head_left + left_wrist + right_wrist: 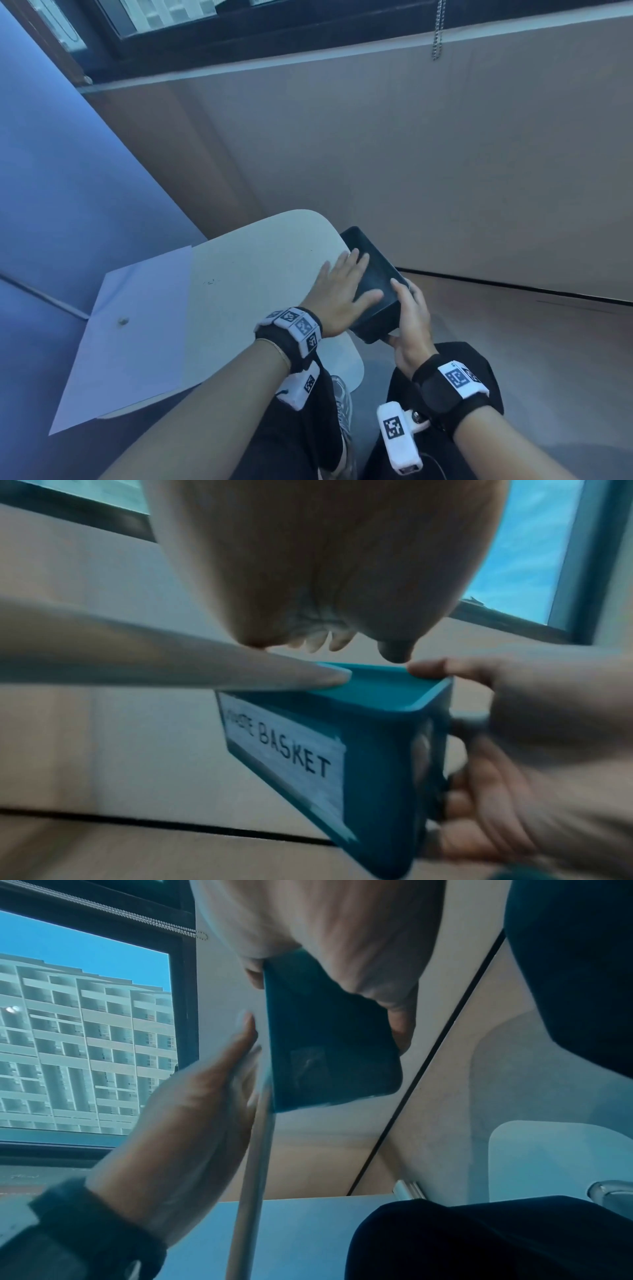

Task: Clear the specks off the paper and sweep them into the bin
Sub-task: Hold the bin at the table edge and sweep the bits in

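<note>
I have the bin (pixel 375 274) in my right hand (pixel 409 329), held just past the right edge of the table (pixel 267 246) with its open mouth up and its rim at about the level of the tabletop. The thumb hooks over the near rim and the other fingers wrap its side and underside. The left-wrist view shows a taped label reading "BASKET" on its side (pixel 287 753).

My left hand (pixel 342 291) lies flat with straight, spread fingers and holds nothing. The palm is on the table edge and the fingertips reach over the bin's mouth.

The paper (pixel 137 335) lies on the left part of the table, overhanging its near and left edges. One small crumb-like lump (pixel 122 321) sits on it, and a few dark specks (pixel 211 282) lie on the bare table between the paper and my left hand.

I judge the bin to be light, rigid plastic with smooth walls. One hand carries it easily, but it could twist in the grip if pushed, so the hold at the rim and under the base looks right. The paper is thin and floppy and would slide or buckle under a sideways swipe. I would pin it near a corner or lift it by two edges and tip it. The specks are nearly weightless, and a fast sweep may scatter them, so I would use a flat palm with light pressure.
</note>
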